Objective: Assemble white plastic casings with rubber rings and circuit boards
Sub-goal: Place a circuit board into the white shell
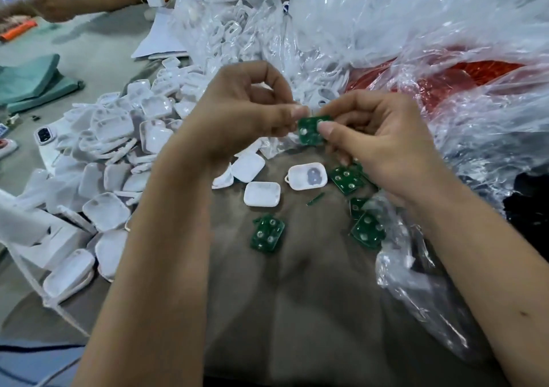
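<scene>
From the head camera, the left hand (243, 110) and the right hand (377, 137) are meeting above the brown cloth (297, 282), both pinching one green circuit board (312, 129) between thumb and curled fingers. At six o'clock from it, two white casings (262, 194) are lying open side up. More circuit boards (267, 233) are lying lower and toward four o'clock. A heap of casings (118, 137) is spreading at nine o'clock; clear plastic bags (416, 30) are bulging at one o'clock.
</scene>
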{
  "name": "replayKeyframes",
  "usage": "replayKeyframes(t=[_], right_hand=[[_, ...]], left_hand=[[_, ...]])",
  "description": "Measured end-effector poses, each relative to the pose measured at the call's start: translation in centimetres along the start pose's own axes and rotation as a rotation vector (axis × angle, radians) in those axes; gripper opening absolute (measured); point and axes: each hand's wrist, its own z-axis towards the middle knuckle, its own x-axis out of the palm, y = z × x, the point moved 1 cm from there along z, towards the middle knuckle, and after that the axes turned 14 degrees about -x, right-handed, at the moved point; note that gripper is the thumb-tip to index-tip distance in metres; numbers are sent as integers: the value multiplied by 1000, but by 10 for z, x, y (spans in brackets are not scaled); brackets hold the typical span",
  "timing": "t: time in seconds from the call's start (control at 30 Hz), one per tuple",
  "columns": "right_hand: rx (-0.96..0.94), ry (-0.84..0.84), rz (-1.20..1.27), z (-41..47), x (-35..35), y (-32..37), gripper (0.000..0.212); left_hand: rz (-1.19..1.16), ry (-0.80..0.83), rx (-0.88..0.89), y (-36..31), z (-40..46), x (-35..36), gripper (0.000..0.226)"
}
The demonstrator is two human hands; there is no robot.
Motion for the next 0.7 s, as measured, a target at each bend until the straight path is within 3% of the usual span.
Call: replayKeyframes(t=[0.13,0.23,0.43,0.5,0.7], right_hand=[[28,-168,56,4,-32,-4,14],[66,-139,138,5,-36,-7,19],[112,-67,186,7,-31,-7,30],[156,-92,196,8,-30,-9,32],[218,-103,213,9,-30,-13,13]], left_hand=[[191,55,75,6,18,18,23],[367,131,108,16,17,17,42],[507,259,1,28,14,3,39],[592,268,-60,30,14,7,53],[701,187,-38,34,17,20,42]])
